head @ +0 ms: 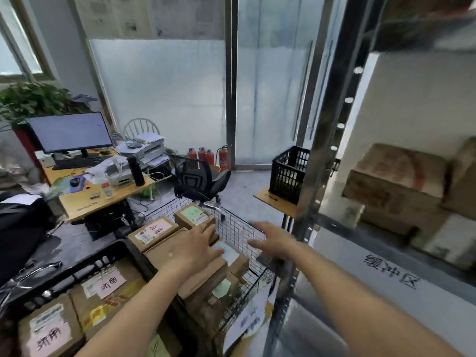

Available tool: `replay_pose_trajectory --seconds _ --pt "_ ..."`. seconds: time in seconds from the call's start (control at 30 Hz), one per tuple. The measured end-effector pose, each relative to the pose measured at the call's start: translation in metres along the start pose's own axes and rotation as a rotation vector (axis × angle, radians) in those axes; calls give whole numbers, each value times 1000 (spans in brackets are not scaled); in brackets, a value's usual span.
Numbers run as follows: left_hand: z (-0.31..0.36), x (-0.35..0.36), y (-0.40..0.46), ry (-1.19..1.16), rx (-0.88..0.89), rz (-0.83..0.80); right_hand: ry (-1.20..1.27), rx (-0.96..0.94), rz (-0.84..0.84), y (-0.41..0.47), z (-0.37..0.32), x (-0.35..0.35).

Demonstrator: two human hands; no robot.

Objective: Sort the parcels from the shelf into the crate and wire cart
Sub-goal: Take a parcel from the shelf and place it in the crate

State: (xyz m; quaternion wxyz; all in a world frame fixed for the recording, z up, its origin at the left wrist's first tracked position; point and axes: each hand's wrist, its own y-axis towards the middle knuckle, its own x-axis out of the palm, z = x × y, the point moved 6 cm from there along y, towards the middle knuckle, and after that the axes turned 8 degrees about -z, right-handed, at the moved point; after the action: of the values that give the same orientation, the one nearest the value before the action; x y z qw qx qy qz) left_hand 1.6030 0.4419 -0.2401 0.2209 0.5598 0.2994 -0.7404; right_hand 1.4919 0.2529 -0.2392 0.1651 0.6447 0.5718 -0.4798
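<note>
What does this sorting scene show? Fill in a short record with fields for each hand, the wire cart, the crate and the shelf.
left hand: fingers straight, resting flat on a brown parcel in the cart
right hand: open, holds nothing, over the cart's right rim
wire cart: stacked with labelled parcels
crate: black, lower left, holds parcels with pink labels
shelf: cardboard boxes remain on it

Shelf upright (318, 161) between wire cart (239, 228) and parcels (394, 181)

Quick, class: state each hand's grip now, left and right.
Left hand: open, flat on a parcel in the wire cart.
Right hand: open, holding nothing.
</note>
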Motion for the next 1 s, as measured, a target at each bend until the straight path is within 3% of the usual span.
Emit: replay_pose_trajectory --seconds 0.37,0.77,1.0 --pt "163 -64 -130 -18 386 164 -190 236 291 -280 -13 -58" --pt "419 -112 -279 -135 792 281 -157 427 724 -589 66 -131" --pt "554 -104 -345 -182 886 254 -25 510 821 -726 152 -137"
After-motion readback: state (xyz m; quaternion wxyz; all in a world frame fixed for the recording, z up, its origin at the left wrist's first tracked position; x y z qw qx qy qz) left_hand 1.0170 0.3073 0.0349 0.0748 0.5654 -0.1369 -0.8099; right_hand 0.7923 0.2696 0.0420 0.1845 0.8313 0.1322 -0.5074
